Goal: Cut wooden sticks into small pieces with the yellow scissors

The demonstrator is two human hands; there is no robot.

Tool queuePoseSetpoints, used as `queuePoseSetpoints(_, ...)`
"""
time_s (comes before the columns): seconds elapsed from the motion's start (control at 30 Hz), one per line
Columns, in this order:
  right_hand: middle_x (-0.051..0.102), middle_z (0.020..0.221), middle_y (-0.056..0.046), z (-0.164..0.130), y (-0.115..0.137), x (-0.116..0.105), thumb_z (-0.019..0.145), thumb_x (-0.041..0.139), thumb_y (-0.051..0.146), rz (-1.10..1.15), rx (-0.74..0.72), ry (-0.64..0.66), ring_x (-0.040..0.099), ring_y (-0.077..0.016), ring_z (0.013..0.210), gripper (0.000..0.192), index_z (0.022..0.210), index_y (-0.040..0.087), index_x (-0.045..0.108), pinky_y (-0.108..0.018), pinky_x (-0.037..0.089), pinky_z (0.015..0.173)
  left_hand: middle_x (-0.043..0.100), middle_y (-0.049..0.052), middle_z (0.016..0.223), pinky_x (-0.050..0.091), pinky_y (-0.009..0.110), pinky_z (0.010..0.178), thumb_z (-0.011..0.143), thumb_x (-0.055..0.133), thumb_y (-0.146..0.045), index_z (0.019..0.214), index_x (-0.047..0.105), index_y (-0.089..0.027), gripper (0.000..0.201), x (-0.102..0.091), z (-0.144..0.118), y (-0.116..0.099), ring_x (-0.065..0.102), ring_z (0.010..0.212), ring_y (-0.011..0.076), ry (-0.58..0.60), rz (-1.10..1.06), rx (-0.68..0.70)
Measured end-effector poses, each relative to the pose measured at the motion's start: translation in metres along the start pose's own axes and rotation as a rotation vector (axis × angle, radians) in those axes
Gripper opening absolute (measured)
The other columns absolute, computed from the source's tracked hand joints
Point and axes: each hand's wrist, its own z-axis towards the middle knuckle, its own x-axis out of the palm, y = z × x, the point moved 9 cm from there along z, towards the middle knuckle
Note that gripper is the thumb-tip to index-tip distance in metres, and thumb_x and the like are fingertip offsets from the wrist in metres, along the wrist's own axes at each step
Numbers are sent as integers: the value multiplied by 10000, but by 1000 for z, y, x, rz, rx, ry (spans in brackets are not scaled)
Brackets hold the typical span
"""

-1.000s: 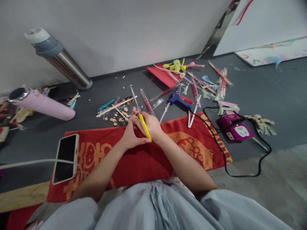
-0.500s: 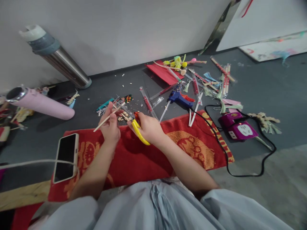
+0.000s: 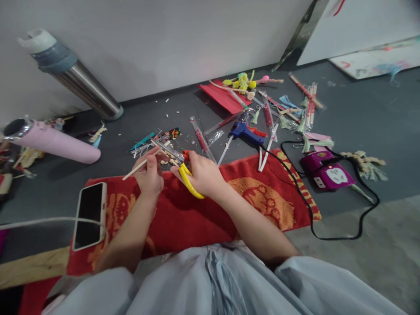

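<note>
Between the thumb and fingers of my left hand (image 3: pixel 149 175) is a thin pale wooden stick (image 3: pixel 135 169), slanting down to the left. My right hand (image 3: pixel 205 175) grips scissors (image 3: pixel 190 183) with yellow and orange handles. Their metal blades point up and left, reaching close to the stick's upper end; whether they touch it I cannot tell. Short cut wood pieces (image 3: pixel 169 159) and thin strips lie on the table just beyond my hands. Both hands are above a red and orange towel (image 3: pixel 193 223).
Right of my hands lie a blue glue gun (image 3: pixel 246 132) and a purple power socket (image 3: pixel 328 170) with a black cord. At left are a pink bottle (image 3: pixel 61 142), a steel thermos (image 3: pixel 85 83) and a phone (image 3: pixel 90 216). Wrapped sticks and a red packet (image 3: pixel 225 98) lie farther back.
My left hand and the stick have shifted slightly left and down. The scissors stay in my right hand, blades now seen more clearly. The view has moved a little.
</note>
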Motion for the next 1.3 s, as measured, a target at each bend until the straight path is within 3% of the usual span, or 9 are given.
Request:
queuePoseSetpoints(0.3, 663, 966, -112, 0, 1, 0, 835, 319, 723, 29, -47, -5, 641, -239, 895, 642, 1034, 139, 498, -288, 418, 697, 633, -30, 564, 417, 190, 496, 654, 727, -534, 754, 727, -234, 316, 1, 0, -1, 534, 482, 63, 16, -1, -24)
queuePoseSetpoints(0.5, 678, 940, -109, 0, 0, 2, 845, 298, 721, 20, -15, 63, 651, -231, 863, 623, 1001, 156, 509, -280, 401, 670, 593, -32, 530, 394, 181, 497, 677, 709, -540, 745, 722, -214, 333, 6, 0, 0, 524, 488, 57, 50, 3, -40)
queuePoseSetpoints(0.7, 697, 904, -85, 2, -4, 4, 854, 281, 714, 14, 21, 87, 664, -229, 838, 616, 984, 173, 545, -267, 365, 625, 526, -51, 438, 462, 219, 595, 685, 693, -557, 735, 703, -185, 375, 3, -1, -3, 533, 490, 68, 3, 48, -35)
queuePoseSetpoints(1.1, 707, 873, -97, 1, -7, 4, 836, 301, 731, -20, 69, 98, 659, -224, 804, 638, 962, 181, 598, -262, 340, 610, 426, -59, 375, 427, 215, 556, 725, 649, -566, 642, 660, -170, 404, 1, 2, -6, 483, 471, 75, -11, 119, -7)
queuePoseSetpoints(1.2, 704, 860, -94, 3, -7, 7, 840, 293, 727, 3, 67, 98, 654, -219, 782, 634, 928, 181, 601, -259, 312, 584, 513, -40, 483, 428, 203, 565, 752, 634, -547, 734, 678, -178, 372, 5, 1, -4, 493, 508, 67, 52, 73, 2)
queuePoseSetpoints(1.3, 697, 833, -74, 5, -9, 10, 858, 293, 699, 67, 61, 94, 647, -204, 768, 598, 882, 185, 597, -251, 289, 567, 638, 18, 814, 474, 218, 654, 720, 630, -606, 1006, 655, -222, 479, 20, -8, 9, 584, 700, 97, 250, 64, -58)
